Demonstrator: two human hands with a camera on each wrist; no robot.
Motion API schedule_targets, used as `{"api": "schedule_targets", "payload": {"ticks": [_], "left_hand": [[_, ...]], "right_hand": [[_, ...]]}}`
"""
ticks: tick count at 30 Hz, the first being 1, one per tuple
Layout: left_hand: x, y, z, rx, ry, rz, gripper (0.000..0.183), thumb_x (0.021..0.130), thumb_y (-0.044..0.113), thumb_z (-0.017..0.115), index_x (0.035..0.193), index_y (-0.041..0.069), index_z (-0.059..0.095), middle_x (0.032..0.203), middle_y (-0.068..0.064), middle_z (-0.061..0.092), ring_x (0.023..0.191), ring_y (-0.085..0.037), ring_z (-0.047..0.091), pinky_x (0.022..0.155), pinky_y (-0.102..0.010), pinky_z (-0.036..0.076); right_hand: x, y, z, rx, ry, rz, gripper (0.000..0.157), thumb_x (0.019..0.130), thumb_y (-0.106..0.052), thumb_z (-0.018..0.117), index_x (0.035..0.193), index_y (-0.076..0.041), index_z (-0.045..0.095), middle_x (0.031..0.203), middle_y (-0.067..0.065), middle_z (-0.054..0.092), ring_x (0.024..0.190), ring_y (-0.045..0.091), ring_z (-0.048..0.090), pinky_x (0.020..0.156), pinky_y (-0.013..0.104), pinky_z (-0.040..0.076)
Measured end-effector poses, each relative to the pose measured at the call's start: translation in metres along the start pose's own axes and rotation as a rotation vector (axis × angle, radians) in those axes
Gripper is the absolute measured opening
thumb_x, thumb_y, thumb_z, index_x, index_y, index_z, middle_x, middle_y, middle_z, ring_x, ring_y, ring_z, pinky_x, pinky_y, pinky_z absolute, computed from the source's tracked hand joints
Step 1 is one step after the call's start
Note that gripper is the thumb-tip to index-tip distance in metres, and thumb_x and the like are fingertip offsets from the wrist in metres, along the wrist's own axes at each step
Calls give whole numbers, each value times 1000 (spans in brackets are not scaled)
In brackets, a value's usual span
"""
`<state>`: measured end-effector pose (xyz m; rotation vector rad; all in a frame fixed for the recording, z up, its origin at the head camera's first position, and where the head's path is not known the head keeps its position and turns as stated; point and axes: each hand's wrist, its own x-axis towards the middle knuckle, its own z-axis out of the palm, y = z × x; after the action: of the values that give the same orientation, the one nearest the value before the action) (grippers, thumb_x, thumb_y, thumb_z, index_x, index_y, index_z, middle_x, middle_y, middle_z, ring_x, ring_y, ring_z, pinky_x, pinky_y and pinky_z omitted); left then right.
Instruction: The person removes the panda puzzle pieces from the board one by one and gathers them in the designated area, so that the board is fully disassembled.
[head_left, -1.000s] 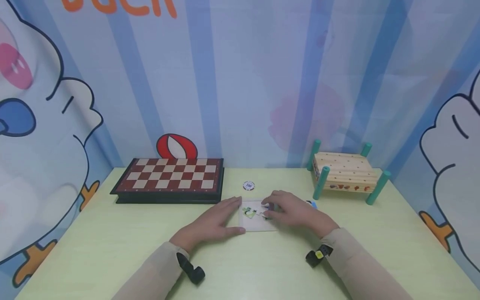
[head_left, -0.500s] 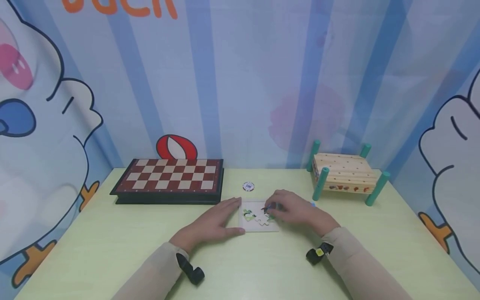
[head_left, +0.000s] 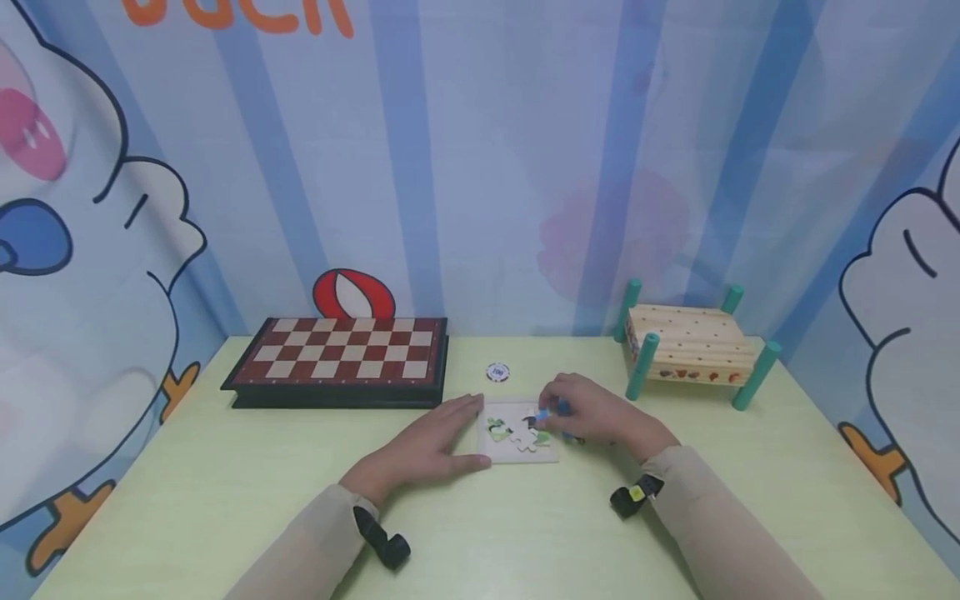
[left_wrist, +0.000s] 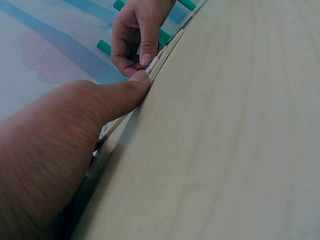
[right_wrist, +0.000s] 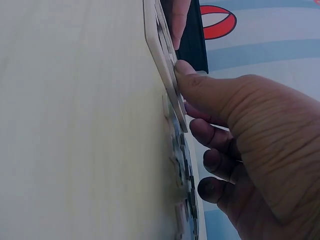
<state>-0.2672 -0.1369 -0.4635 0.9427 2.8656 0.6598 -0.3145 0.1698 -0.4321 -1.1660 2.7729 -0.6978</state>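
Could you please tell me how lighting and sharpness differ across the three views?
Head view: bright and even, the chessboard squares distinct, the puzzle board print soft; left wrist view: dimmer, a shadow on the table beside the left hand; right wrist view: dim, loose puzzle pieces blurred.

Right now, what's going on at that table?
A person seems to be fitting pieces into a puzzle board. Their left hand steadies its left edge, and their right hand seems to pinch a blue piece over its upper right. Some green pieces are in, but the middle looks bare, so it isn't finished. Loose pieces lie just right of the board. The checkered board and round chip sit farther back, untouched.
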Motion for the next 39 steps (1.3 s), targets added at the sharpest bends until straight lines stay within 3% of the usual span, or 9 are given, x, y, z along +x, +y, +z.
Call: {"api": "schedule_targets", "payload": {"ticks": [11, 16, 22, 31, 39], "left_hand": [[1, -3, 2, 11, 9, 9, 98, 88, 76, 51, 161, 17, 25, 166, 0, 24, 152, -22, 20, 122, -45, 23], [1, -2, 1, 11, 6, 5, 97, 88, 77, 50, 161, 18, 24, 166, 1, 24, 152, -21, 20, 122, -45, 24], [0, 0, 0, 5, 3, 0, 98, 88, 76, 51, 161, 18, 24, 166, 0, 24, 152, -22, 20, 122, -45, 24], [1, 0, 0, 16, 3, 0, 98, 88, 76, 51, 161, 17, 24, 166, 0, 24, 152, -21, 20, 122, -42, 22], [0, 0, 1, 12, 1, -4, 98, 88, 77, 50, 161, 17, 24, 166, 0, 23, 152, -23, 20, 122, -46, 23]], "right_hand": [[2, -10, 0, 27, -3, 24, 18, 96, -26, 71, 99, -15, 57, 88, -6, 56, 78, 13, 50, 69, 30, 45], [2, -11, 0, 12, -6, -1, 10, 98, -22, 69, 103, -15, 64, 94, -8, 60, 83, 11, 54, 74, 32, 49], [1, -9, 2, 16, -6, -46, 16, 98, -19, 68, 113, -13, 69, 105, -6, 65, 96, 11, 60, 85, 36, 53], [1, -8, 3, 25, -1, -72, 13, 98, -18, 67, 111, -17, 72, 107, -8, 65, 96, 10, 59, 84, 35, 53], [0, -8, 3, 39, -2, -51, 22, 98, -19, 68, 119, -13, 70, 105, -8, 66, 91, 8, 60, 80, 33, 54]]}}
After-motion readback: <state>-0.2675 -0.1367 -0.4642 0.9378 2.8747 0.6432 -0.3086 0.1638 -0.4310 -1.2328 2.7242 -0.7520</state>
